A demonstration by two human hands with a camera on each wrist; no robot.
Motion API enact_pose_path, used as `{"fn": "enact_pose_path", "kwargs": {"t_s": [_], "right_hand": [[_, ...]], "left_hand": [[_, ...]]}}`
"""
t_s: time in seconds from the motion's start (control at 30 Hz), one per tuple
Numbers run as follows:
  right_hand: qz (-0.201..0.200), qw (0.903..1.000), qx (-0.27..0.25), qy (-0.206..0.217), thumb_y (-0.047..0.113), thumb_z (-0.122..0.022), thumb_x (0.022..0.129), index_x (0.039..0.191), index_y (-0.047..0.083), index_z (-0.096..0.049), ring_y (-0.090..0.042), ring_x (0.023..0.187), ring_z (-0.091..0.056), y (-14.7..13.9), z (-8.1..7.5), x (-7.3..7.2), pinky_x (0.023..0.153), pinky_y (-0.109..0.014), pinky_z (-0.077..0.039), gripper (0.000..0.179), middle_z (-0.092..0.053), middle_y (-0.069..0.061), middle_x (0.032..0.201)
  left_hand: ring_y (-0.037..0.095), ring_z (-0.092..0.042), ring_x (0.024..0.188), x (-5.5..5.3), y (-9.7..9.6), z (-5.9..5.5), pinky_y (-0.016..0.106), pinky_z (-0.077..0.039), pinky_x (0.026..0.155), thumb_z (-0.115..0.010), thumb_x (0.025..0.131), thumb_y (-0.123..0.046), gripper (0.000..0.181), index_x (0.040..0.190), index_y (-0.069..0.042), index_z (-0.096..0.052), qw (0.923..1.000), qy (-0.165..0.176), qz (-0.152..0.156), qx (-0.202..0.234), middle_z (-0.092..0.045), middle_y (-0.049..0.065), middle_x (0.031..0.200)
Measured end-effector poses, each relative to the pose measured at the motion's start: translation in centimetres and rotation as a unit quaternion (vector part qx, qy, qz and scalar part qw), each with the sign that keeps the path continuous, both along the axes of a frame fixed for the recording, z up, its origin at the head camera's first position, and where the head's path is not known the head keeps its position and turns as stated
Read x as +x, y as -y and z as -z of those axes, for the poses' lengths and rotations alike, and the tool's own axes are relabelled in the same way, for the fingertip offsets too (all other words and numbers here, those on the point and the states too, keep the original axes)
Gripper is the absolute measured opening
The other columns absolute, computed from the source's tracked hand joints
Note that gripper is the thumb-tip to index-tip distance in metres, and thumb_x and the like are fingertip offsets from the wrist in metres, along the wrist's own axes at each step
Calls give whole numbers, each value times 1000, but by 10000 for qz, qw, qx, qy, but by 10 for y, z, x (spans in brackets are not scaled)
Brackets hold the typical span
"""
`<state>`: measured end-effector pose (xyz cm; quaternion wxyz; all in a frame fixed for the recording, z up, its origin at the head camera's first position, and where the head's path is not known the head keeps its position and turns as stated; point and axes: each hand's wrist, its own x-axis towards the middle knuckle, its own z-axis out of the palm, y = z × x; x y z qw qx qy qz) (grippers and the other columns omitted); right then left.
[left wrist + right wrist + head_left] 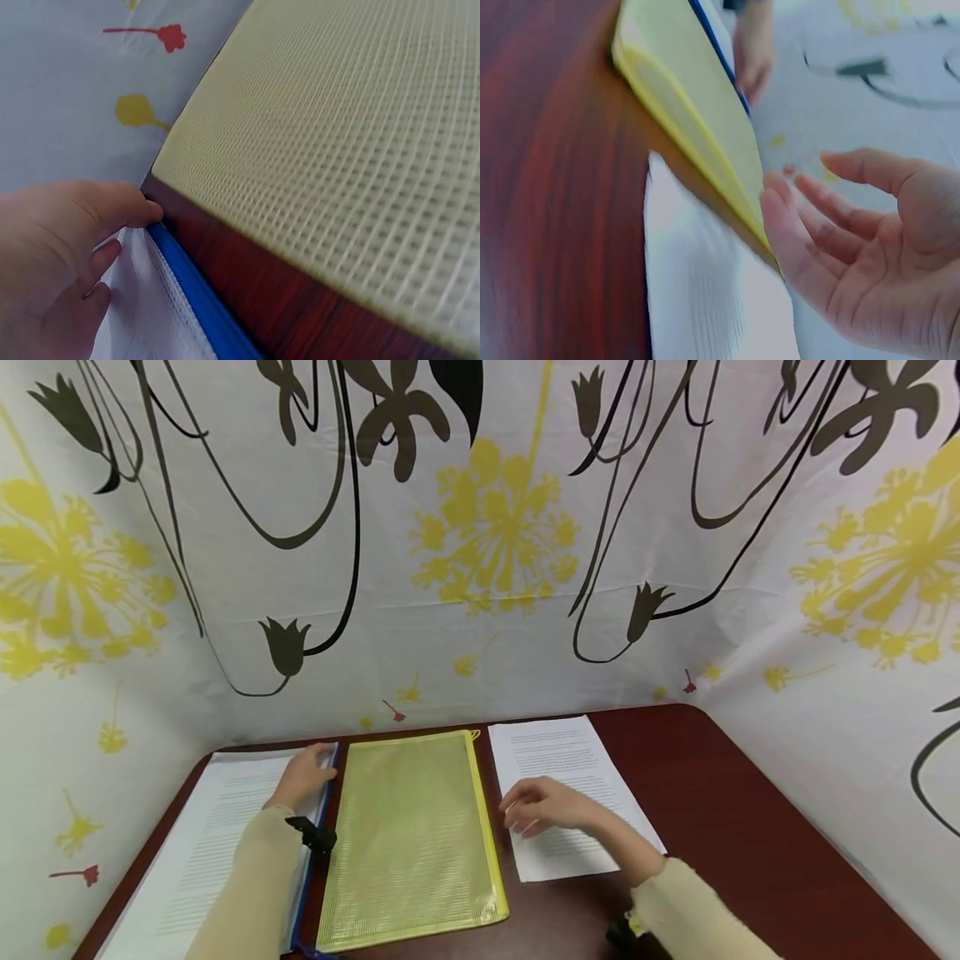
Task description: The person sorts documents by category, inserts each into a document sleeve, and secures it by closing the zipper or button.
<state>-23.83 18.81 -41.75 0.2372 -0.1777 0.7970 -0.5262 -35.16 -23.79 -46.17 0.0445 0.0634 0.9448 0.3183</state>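
On the left lies a blue-edged zip pouch point(206, 847), with printed text showing through it. My left hand point(303, 772) is at its far right corner, and in the left wrist view the fingers point(127, 206) pinch the end of the blue edge point(196, 294). A yellow mesh zip pouch point(412, 839) lies flat in the middle, just right of the left hand. My right hand point(551, 806) hovers over a printed white sheet point(558, 752) to the right, fingers loosely curled around nothing. The right wrist view shows that hand's palm point(900, 262) bare.
A dark reddish wooden table point(720, 827) carries everything, its surface extending to the right of the sheet. Behind and on both sides hangs a white cloth point(465, 677) with yellow flowers and dark vines. A yellow loop point(475, 734) sits at the yellow pouch's far right corner.
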Motion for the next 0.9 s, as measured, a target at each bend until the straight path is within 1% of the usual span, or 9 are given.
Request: {"fn": "enact_pose_path", "kwargs": {"t_s": [0.1,0.17,0.3,0.4,0.47,0.53,0.7,0.77,0.9], "right_hand": [[550,9980,172,-258,9,-55,98,121,-14,-56,-31,93,-71,-27,-2,-8,81,-43,-61,33,-68,-29,106],[945,9941,330,-429,10,-55,99,121,-14,-56,-33,95,-70,-43,-3,-12,80,-43,-61,32,-67,-29,107],[1718,9785,794,-825,10,-58,99,119,-12,-58,-33,93,-70,-69,-5,-19,78,-41,-61,30,-68,-27,106],[2214,9629,1165,-1016,11,-61,97,118,-9,-60,-30,91,-70,-84,-5,-22,77,-39,-61,29,-68,-23,107],[2425,9545,1330,-1115,12,-60,98,119,-9,-60,-28,90,-70,-91,-6,-21,77,-39,-61,30,-68,-24,110],[2606,9477,1460,-1128,14,-60,98,120,-8,-60,-27,91,-69,-96,-6,-18,77,-38,-61,31,-68,-24,112],[2832,9345,1827,-1143,16,-59,97,122,-8,-59,-29,93,-68,-107,-4,-12,77,-40,-60,34,-66,-26,115],[2901,9294,1978,-1137,16,-60,97,121,-8,-59,-31,93,-67,-110,-1,-10,77,-40,-60,34,-65,-27,116],[2973,9186,2397,-1013,19,-62,95,122,-9,-56,-32,93,-65,-114,3,-4,77,-41,-58,39,-62,-28,116]], "left_hand": [[55,-36,136,1,5,-1,65,-34,110,-57,96,-8,54,145,9,-40,10000,-49,8,-86,-38,36,148],[55,-37,135,2,5,-2,65,-35,109,-56,96,-7,54,145,10,-40,9999,-76,32,-115,-38,36,148],[54,-36,136,3,2,-4,65,-34,110,-56,96,-7,53,144,9,-41,9995,-224,165,-130,-37,35,150],[53,-35,138,2,-5,-10,64,-34,112,-56,98,-11,51,144,7,-43,9989,-357,282,-54,-36,34,151],[52,-35,139,4,-8,-16,64,-34,112,-56,99,-12,50,144,6,-44,9984,-439,350,63,-37,33,151],[51,-35,139,7,-13,-24,64,-34,112,-56,99,-14,50,144,5,-45,9977,-499,434,157,-38,32,151],[50,-38,138,16,-26,-41,64,-37,110,-56,100,-18,51,145,3,-45,9964,-567,562,296,-40,30,150],[49,-39,137,20,-32,-45,63,-38,109,-57,100,-19,52,145,3,-45,9959,-580,598,358,-41,30,150],[47,-42,137,28,-48,-51,60,-41,108,-59,100,-23,54,146,1,-45,9949,-477,658,604,-40,28,152]]}}
